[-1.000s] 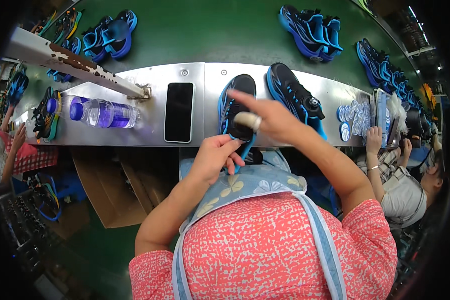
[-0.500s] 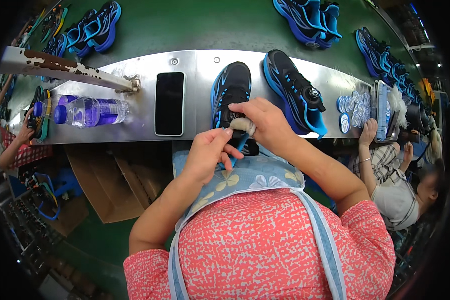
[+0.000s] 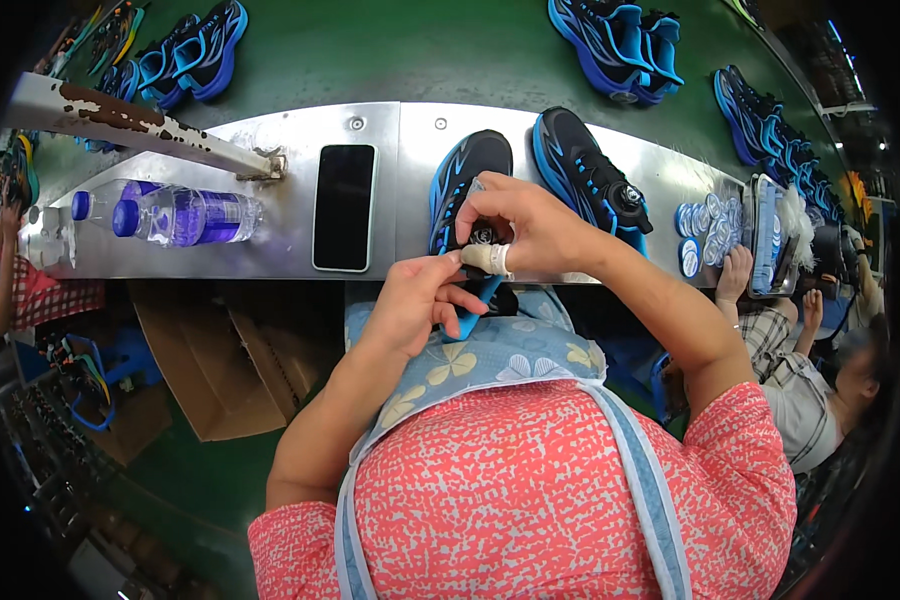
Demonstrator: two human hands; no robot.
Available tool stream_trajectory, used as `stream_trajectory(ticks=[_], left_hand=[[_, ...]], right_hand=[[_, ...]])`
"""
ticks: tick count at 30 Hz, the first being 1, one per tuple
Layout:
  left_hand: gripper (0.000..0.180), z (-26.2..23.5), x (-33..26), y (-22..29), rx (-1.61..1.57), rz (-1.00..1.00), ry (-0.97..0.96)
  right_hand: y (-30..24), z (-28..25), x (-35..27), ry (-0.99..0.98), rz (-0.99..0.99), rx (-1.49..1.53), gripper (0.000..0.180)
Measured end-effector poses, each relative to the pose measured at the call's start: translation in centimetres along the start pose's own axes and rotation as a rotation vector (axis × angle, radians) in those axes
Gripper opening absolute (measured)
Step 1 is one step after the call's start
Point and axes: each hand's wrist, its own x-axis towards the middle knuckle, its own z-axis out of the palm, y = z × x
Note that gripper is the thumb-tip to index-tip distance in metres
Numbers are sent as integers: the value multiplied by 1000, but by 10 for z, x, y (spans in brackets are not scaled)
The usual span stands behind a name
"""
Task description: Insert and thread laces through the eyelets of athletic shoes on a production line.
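Observation:
A black and blue sneaker [image 3: 483, 152] lies on the metal ledge, toe away from me, its heel end at the ledge's near edge. Over its tongue, my right hand [image 3: 540, 228] is closed, fingers bent around the round dial [image 3: 484, 236]. One of its fingers wears a pale wrap [image 3: 485, 259]. A small see-through piece [image 3: 477, 186] shows beside its knuckles. My left hand [image 3: 415, 302] pinches thumb and forefinger together against the wrapped finger; what lies between them is hidden. Just right stands the matching sneaker [image 3: 575, 150], its dial [image 3: 627, 196] uncovered.
Left on the ledge are a phone [image 3: 345, 205], two water bottles [image 3: 195, 218] and a rusty white post [image 3: 170, 135]. Round blue-and-white discs [image 3: 710, 225] and a plastic tray [image 3: 765, 235] lie right, near a co-worker's hand [image 3: 735, 272]. More sneakers [image 3: 620, 45] stand on the green belt.
My right hand has turned, its fingers bending down over the dial, which now shows. My left hand stays close against it. At far left, another person's hand has moved farther back.

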Motion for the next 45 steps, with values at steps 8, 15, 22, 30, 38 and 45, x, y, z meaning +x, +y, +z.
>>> stream_trajectory(ticks=[8, 15, 22, 30, 38, 45], left_hand=[[33, -6, -4, -11, -69, 41, -120], [33, -4, -5, -10, -39, 88, -91], [30, 15, -30, -9, 435, 303, 66], [72, 41, -23, -17, 1666, 798, -73], [28, 50, 28, 0, 1696, 862, 7], [23, 19, 118, 174, 1688, 1100, 345]], right_hand=[[3, 13, -20, 217, -66, -257, 33], [2, 35, -22, 430, -54, -319, 31], [-15, -20, -37, 259, 178, -253, 40], [138, -57, -118, 859, 732, 226, 46], [57, -2, -90, 574, 209, 107, 47], [83, -168, -54, 733, 117, -627, 58]])
